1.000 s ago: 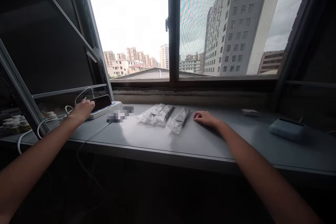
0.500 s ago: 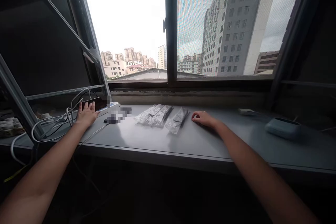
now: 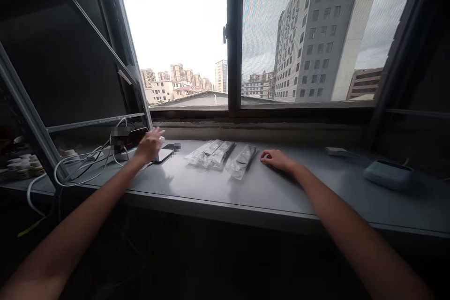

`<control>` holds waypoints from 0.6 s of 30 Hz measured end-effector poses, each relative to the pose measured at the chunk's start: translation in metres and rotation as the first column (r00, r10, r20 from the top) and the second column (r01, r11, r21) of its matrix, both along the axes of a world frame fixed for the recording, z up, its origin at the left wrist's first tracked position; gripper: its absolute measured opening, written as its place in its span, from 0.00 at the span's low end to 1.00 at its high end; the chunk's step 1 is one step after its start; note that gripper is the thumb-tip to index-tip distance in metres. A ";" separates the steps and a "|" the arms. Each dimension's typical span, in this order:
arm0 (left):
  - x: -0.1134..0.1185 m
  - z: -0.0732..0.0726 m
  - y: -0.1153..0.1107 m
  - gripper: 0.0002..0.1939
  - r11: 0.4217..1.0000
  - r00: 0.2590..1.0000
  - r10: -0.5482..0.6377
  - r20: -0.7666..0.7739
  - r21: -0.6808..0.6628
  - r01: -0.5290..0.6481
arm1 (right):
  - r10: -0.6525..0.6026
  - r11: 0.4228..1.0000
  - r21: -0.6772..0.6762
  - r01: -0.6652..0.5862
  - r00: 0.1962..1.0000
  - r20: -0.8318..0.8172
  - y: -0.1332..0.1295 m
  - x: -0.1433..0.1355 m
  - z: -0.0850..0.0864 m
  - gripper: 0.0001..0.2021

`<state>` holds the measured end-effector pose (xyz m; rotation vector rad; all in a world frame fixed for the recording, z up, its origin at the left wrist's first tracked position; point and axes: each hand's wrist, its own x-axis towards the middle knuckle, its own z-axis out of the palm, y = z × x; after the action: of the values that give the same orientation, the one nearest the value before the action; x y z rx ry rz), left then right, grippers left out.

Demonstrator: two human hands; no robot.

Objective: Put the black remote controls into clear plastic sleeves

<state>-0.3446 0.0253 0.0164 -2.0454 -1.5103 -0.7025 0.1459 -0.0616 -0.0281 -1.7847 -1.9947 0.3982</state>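
My left hand (image 3: 149, 146) is raised above the left part of the grey tabletop, fingers stretched out and apart, holding nothing that I can see. Just beneath and to its right lies a flat phone-like device (image 3: 164, 153), partly covered by the hand. Behind the hand leans a dark-screened device (image 3: 135, 138). My right hand (image 3: 276, 158) rests on the tabletop with its fingers loosely curled in and nothing showing in them. Left of it, a little apart, lies a clear plastic packet (image 3: 242, 161). Several similar packets (image 3: 213, 153) lie overlapping farther left.
White cables (image 3: 65, 178) loop around the metal rack post (image 3: 52, 164) at left. Small white containers (image 3: 21, 166) stand beyond it. A blue-grey box-shaped item (image 3: 388, 173) and a small pale item (image 3: 335, 151) sit at right. The window (image 3: 234, 56) stands behind the tabletop.
My left hand has moved right, from in front of the dark-screened device to above the flat device. My right hand keeps its place beside the packet. The view has shifted slightly.
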 end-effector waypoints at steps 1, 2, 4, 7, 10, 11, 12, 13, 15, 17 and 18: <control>0.021 0.003 -0.001 0.23 0.999 0.998 -0.047 0.040 -0.023 0.048 | -0.007 1.000 0.008 0.007 1.000 0.011 0.000 -0.001 0.000 0.09; 0.043 0.005 -0.003 0.21 0.992 0.992 -0.113 0.059 -0.057 0.117 | -0.017 1.000 0.017 0.017 1.000 0.025 0.001 -0.002 0.000 0.10; 0.091 0.008 -0.009 0.18 0.966 0.969 -0.235 0.076 -0.089 0.242 | -0.037 0.999 0.029 0.036 0.997 0.060 0.001 -0.003 0.000 0.14; 0.160 0.009 -0.022 0.17 0.930 0.940 -0.332 0.073 -0.139 0.339 | -0.054 0.998 0.032 0.051 0.994 0.098 0.001 -0.004 0.001 0.17; 0.214 0.007 -0.032 0.17 0.903 0.939 -0.343 0.017 -0.269 0.335 | -0.060 0.998 0.036 0.057 0.993 0.104 0.001 -0.004 0.000 0.16; 0.227 0.006 -0.034 0.17 0.895 0.939 -0.343 -0.004 -0.305 0.326 | -0.061 0.998 0.037 0.057 0.993 0.102 0.001 -0.003 0.000 0.16; 0.238 0.005 -0.035 0.18 0.888 0.941 -0.338 -0.030 -0.343 0.308 | -0.060 0.998 0.038 0.057 0.993 0.101 0.002 -0.003 0.000 0.15; 0.247 0.003 -0.036 0.18 0.878 0.941 -0.333 -0.062 -0.383 0.285 | -0.059 0.998 0.037 0.055 0.993 0.100 0.002 -0.003 0.000 0.15; 0.260 0.001 -0.035 0.17 0.853 0.939 -0.321 -0.127 -0.469 0.228 | -0.057 0.998 0.037 0.054 0.993 0.102 0.002 -0.003 0.000 0.14; 0.268 -0.001 -0.032 0.15 0.820 0.939 -0.308 -0.151 -0.542 0.182 | -0.055 0.998 0.043 0.051 0.992 0.112 0.003 -0.004 0.000 0.14; 0.270 -0.001 -0.030 0.15 0.804 0.944 -0.302 -0.133 -0.568 0.177 | -0.054 0.998 0.048 0.048 0.992 0.118 0.003 -0.004 0.000 0.14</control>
<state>-0.0742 -0.0044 0.0151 -2.6782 -1.4468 -0.1041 0.1418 -0.0588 -0.0279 -1.8671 -2.0165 0.2333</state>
